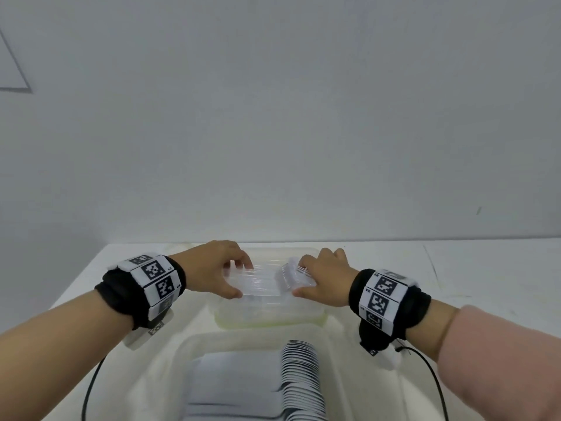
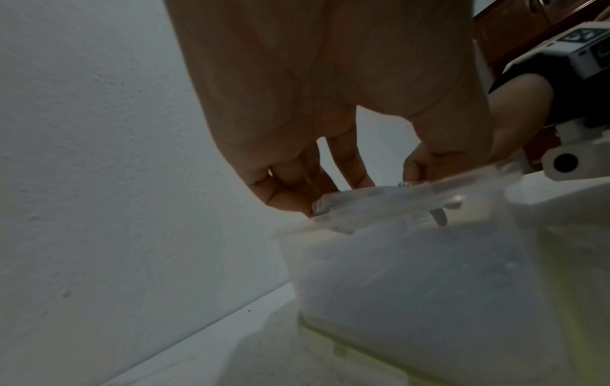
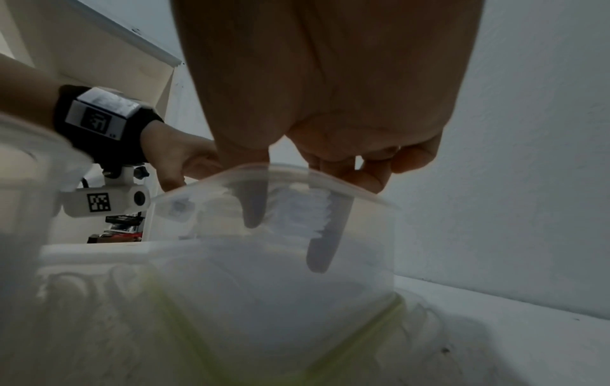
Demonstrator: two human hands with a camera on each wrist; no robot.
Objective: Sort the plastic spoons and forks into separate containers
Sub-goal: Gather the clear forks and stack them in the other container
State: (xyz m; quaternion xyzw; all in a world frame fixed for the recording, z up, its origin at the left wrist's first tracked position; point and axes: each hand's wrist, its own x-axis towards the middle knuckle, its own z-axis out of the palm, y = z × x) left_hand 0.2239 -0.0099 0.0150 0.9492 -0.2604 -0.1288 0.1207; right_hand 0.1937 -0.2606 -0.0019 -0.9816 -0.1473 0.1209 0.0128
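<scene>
Both hands grip one bundle of forks (image 1: 267, 281): left hand (image 1: 212, 268) at the handles, right hand (image 1: 326, 276) at the tines, over the far tub (image 1: 315, 317). Near tub (image 1: 182, 347) already holds stacked spoons (image 1: 300, 381); sorting looks nearly done.

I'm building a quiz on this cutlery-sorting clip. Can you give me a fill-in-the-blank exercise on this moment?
1. The bundle of clear cutlery is held by ____ hands.
2. The bundle is above the ____ container.
3. The near container holds a neat row of ____.
4. Both wrists wear black ____ with square markers.

Missing words: both; far; spoons; bands
</scene>
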